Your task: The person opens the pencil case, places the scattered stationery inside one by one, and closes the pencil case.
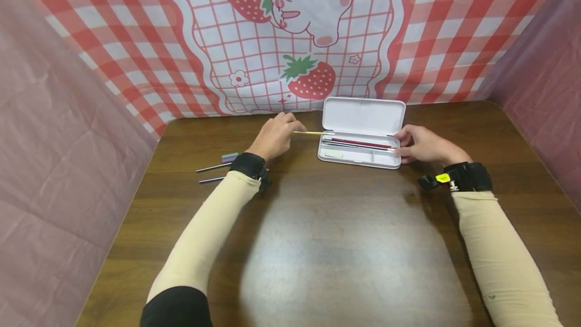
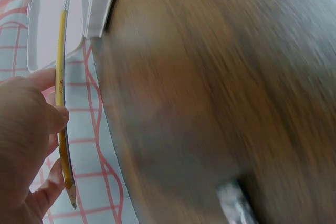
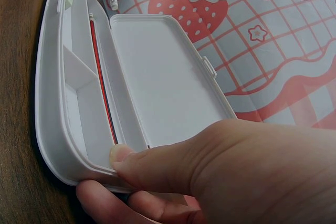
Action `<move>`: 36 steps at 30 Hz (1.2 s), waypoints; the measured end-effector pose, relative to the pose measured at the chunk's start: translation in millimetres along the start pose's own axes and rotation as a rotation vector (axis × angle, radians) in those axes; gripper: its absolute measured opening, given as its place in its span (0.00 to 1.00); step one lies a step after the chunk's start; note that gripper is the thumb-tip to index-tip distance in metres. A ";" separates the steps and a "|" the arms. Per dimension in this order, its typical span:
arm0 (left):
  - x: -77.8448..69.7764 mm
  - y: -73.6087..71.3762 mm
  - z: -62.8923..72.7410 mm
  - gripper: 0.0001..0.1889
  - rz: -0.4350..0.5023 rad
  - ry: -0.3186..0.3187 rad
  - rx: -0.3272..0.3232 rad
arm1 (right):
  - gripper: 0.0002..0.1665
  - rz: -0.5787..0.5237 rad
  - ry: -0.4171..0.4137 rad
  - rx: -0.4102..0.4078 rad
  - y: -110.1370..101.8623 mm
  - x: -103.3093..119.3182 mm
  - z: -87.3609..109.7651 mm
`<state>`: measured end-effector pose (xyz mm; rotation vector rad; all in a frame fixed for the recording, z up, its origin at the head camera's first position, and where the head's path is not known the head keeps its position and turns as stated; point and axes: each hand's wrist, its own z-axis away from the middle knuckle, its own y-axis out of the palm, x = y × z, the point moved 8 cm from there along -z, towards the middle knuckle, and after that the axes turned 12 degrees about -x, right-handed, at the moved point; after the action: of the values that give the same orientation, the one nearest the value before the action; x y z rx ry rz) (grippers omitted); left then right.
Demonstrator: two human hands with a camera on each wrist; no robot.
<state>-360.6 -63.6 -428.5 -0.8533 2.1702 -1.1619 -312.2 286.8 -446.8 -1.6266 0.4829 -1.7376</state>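
A white pencil case [image 1: 358, 163] lies with its lid raised near the table's back edge. My left hand [image 1: 275, 136] pinches a yellow pencil [image 2: 61, 56], its eraser end pointing toward the case and its sharpened tip by my fingers. My right hand [image 3: 173, 166] grips the near end wall of the case, thumb over the rim and fingers underneath outside. Inside the long compartment lie a red pencil [image 3: 100, 72] and dark pencils [image 1: 336, 143]. A pale green eraser [image 1: 333, 154] sits in a front compartment; the small compartment beside it shows its bare floor.
Left of the case, partly behind my left wrist, lie two dark pencils [image 1: 212, 167] and a purple-and-green block [image 1: 229, 157]. A checked strawberry cloth [image 1: 313, 79] hangs behind the brown table [image 1: 345, 246]. Pink cloth [image 1: 59, 130] hangs at both sides.
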 end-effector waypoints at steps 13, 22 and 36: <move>-47.6 -12.2 -15.0 0.19 -0.012 0.016 0.051 | 0.30 -0.017 0.006 0.005 0.3 1.7 -2.1; -55.9 6.2 -24.9 0.19 0.010 0.029 0.064 | 0.29 -0.014 0.004 0.004 1.5 0.7 -1.9; -90.1 7.7 -36.1 0.22 -0.006 0.037 0.113 | 0.29 -0.006 0.013 0.007 1.5 -1.6 -1.8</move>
<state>-328.5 24.9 -403.6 -0.7960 2.1105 -1.2998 -313.6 286.5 -449.3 -1.6139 0.4782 -1.7535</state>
